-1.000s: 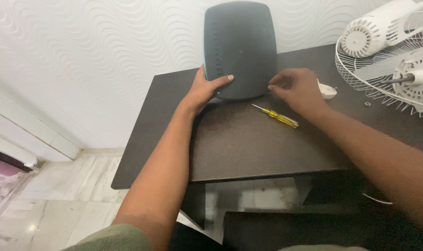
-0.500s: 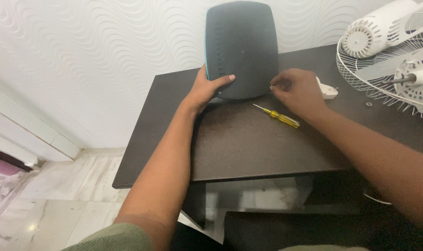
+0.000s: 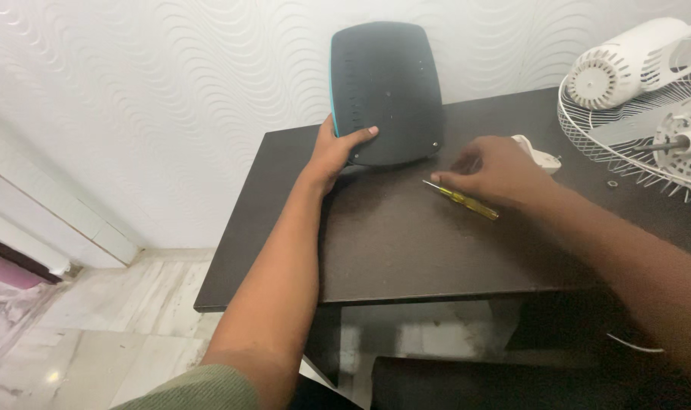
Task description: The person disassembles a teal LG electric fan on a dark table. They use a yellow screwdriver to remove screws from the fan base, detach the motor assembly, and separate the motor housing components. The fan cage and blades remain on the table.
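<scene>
steadying the upright dark casing [image 3: 387, 91] with the left hand [image 3: 334, 152] clamped on its near-left edge, the right hand [image 3: 493, 171], fingers loosely curled and empty, touches the screwdriver [image 3: 463, 200], which likely needs pinching by its yellow handle.

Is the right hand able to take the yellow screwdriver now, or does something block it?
Probably yes. The right hand is right at the yellow screwdriver, fingertips at its metal end, and nothing on the dark table lies between.

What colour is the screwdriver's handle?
Clear yellow; the screwdriver lies on the table by the right hand, head view.
</scene>
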